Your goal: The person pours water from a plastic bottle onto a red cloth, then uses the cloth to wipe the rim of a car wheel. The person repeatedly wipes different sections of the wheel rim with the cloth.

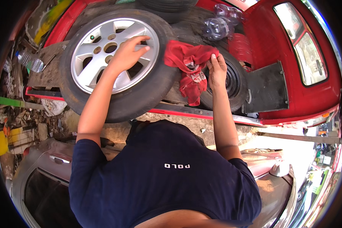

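A silver alloy wheel rim (92, 71) with a black tyre (142, 99) around it lies face up on the wooden bed of a red pickup truck. Over the rim's spokes is my left hand (128, 54), fingers apart and holding nothing; whether it touches the metal I cannot tell. My right hand (218, 68) pinches a crumpled red cloth (192, 57) with white print between thumb and fingers. The cloth hangs to the right of the big tyre, partly in front of a smaller wheel with a black steel rim (232, 78).
Another tyre (168, 8) lies at the back. Clear plastic bottles (218, 28) stand near the red cab (262, 42), and a dark flat panel (268, 88) leans beside it. The truck bed's side edge (185, 112) runs before me. A water bottle (30, 61) lies at left; parked cars (45, 171) are behind.
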### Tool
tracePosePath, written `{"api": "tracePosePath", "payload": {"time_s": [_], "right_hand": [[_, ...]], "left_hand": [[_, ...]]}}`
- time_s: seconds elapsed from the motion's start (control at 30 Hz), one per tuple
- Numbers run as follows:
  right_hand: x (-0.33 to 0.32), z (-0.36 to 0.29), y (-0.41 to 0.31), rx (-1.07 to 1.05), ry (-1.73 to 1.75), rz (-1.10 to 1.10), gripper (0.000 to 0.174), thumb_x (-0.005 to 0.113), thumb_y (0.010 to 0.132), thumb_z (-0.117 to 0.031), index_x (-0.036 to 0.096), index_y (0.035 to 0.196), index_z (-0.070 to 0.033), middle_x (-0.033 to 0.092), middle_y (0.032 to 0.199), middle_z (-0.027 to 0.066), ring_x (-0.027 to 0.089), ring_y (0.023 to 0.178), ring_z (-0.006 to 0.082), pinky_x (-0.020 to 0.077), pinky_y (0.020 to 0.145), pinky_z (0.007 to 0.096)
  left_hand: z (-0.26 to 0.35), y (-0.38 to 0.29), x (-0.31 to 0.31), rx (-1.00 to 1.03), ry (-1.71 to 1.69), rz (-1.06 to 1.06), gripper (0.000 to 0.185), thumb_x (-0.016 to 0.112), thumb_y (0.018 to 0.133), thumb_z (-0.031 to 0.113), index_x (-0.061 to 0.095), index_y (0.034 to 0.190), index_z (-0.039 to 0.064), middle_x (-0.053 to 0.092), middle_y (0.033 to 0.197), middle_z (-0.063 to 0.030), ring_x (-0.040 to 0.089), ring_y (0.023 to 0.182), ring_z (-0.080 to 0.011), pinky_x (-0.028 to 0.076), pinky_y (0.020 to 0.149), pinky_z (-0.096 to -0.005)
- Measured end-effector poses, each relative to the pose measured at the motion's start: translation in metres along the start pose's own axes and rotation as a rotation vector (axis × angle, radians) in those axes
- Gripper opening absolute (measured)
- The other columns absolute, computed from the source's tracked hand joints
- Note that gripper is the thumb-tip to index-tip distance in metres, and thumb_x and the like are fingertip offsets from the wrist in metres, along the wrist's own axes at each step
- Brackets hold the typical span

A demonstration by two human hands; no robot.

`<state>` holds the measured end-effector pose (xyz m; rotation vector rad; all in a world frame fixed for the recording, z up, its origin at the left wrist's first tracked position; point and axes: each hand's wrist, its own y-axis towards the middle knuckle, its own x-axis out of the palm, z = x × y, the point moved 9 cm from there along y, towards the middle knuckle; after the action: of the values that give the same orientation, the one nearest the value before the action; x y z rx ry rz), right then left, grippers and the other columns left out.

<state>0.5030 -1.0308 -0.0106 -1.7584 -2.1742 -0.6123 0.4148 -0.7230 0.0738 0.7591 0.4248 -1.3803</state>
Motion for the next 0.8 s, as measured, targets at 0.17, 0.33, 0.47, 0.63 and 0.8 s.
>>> {"api": "tracePosePath", "payload": {"time_s": [0.17, 0.33, 0.47, 0.63, 0.8], "right_hand": [[0.055, 0.006, 0.015, -0.122, -0.028, -0.148, 0.025, 0.060, 0.103, -0.012, 0.058, 0.126, -0.002, 0.067, 0.118, 0.0063, 0.063, 0.107, 0.0137, 0.0484, 0.098, 0.0300], [0.081, -0.016, 0.022, -0.384, -0.236, -0.117, 0.040, 0.061, 0.100, -0.007, 0.052, 0.138, 0.002, 0.065, 0.125, 0.0097, 0.061, 0.115, 0.0163, 0.0449, 0.105, 0.0317], [0.054, -0.091, 0.044, -0.636, -0.281, 0.288, 0.042, 0.065, 0.098, -0.006, 0.050, 0.136, 0.003, 0.063, 0.125, 0.0106, 0.060, 0.113, 0.0180, 0.0465, 0.102, 0.0336], [0.057, -0.142, 0.055, -0.817, -0.101, 0.147, 0.044, 0.065, 0.097, -0.006, 0.049, 0.136, 0.005, 0.061, 0.127, 0.0127, 0.059, 0.114, 0.0192, 0.0467, 0.101, 0.0343], [0.077, -0.038, 0.032, -0.434, -0.780, 0.173, 0.044, 0.063, 0.099, -0.009, 0.050, 0.139, 0.004, 0.059, 0.134, 0.0152, 0.057, 0.121, 0.0214, 0.0442, 0.106, 0.0362]], "left_hand": [[-0.019, -0.036, -0.049, -0.132, 0.062, 0.087, 0.042, 0.064, 0.097, 0.024, 0.060, 0.135, 0.008, 0.063, 0.135, -0.0126, 0.056, 0.127, -0.0284, 0.042, 0.107, -0.0398], [-0.020, -0.066, -0.083, -0.109, 0.143, 0.158, 0.040, 0.064, 0.096, 0.023, 0.062, 0.133, 0.008, 0.063, 0.134, -0.0137, 0.059, 0.122, -0.0301, 0.050, 0.092, -0.0353], [-0.031, -0.101, -0.109, -0.205, 0.076, 0.235, 0.039, 0.066, 0.095, 0.019, 0.061, 0.132, 0.007, 0.063, 0.133, -0.0155, 0.058, 0.126, -0.0308, 0.045, 0.103, -0.0372], [-0.044, -0.135, -0.130, -0.275, 0.028, 0.336, 0.037, 0.065, 0.095, 0.016, 0.062, 0.130, 0.005, 0.064, 0.130, -0.0163, 0.059, 0.126, -0.0306, 0.042, 0.106, -0.0364], [-0.051, -0.145, -0.129, -0.253, 0.019, 0.358, 0.035, 0.064, 0.095, 0.013, 0.062, 0.129, 0.004, 0.064, 0.130, -0.0168, 0.059, 0.125, -0.0309, 0.042, 0.107, -0.0365]]}}
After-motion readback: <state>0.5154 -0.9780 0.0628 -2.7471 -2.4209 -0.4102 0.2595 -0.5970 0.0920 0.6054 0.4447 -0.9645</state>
